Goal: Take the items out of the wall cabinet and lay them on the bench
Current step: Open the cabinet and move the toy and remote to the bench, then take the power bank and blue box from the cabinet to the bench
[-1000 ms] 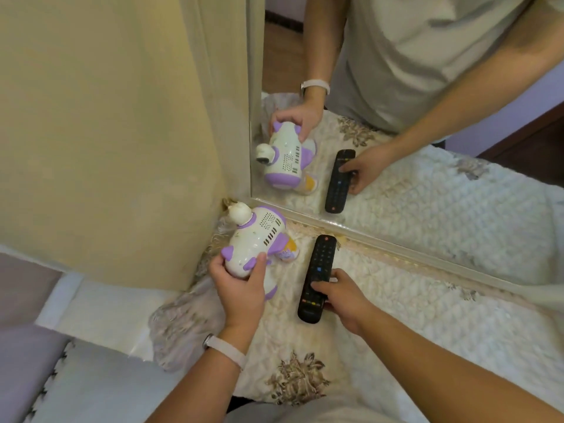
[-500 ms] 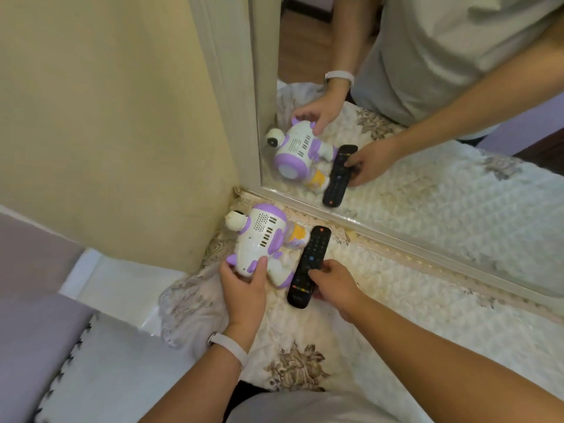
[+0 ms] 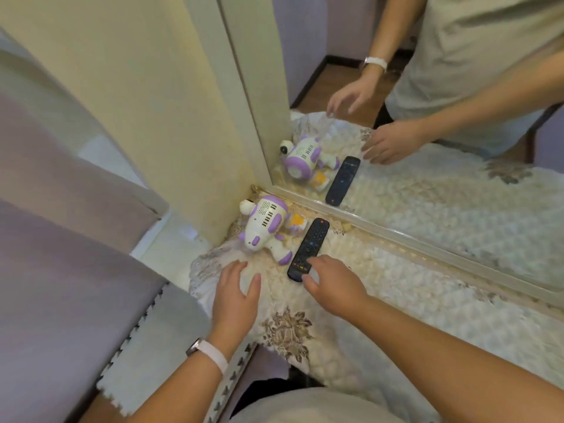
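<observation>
**Purple-and-white toy and black remote down on the desk**

Toy robot (image 3: pixel 265 225) lies far left by the mirror (image 3: pixel 427 178), remote (image 3: pixel 308 249) just right of it. Left hand (image 3: pixel 236 296) hovers apart, empty; right hand (image 3: pixel 334 285) open, fingertips at the remote's near end. Looks like release; next, the cabinet.

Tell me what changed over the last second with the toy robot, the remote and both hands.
The left hand let go of the white and purple toy robot and drew back toward the person, open. The right hand released the black remote control; its fingertips are still at the remote's near end. Both items now lie on the quilted bench cover by the mirror, in much the same spot as before.
</observation>
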